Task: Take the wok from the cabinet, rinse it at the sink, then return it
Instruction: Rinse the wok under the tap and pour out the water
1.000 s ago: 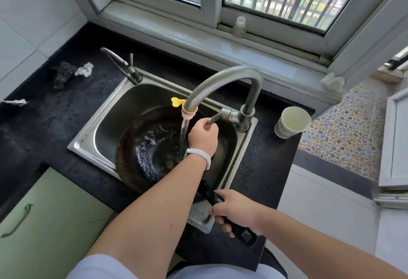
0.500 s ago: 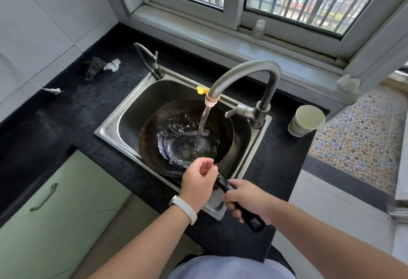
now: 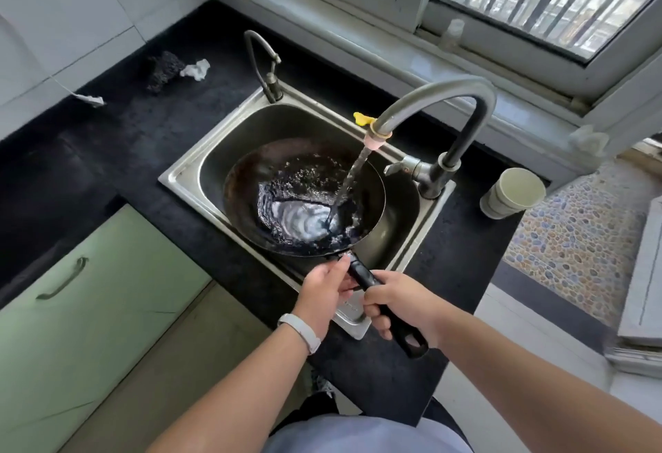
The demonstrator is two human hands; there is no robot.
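Filling with water in the sink (image 3: 186, 169), the wok (image 3: 250, 209) looked heavy and slick, so both hands suited its six-o'clock handle (image 3: 361, 275): right hand (image 3: 401, 304) clenched around it, left hand (image 3: 324, 286) loosely cupping

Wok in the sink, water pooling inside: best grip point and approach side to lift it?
Grip the black handle, coming from the near counter edge. It sticks out of the wok toward the person, past the sink rim. The right hand already wraps it mid-length; the left hand sits at its base. The round bowl probably offers no other hold.
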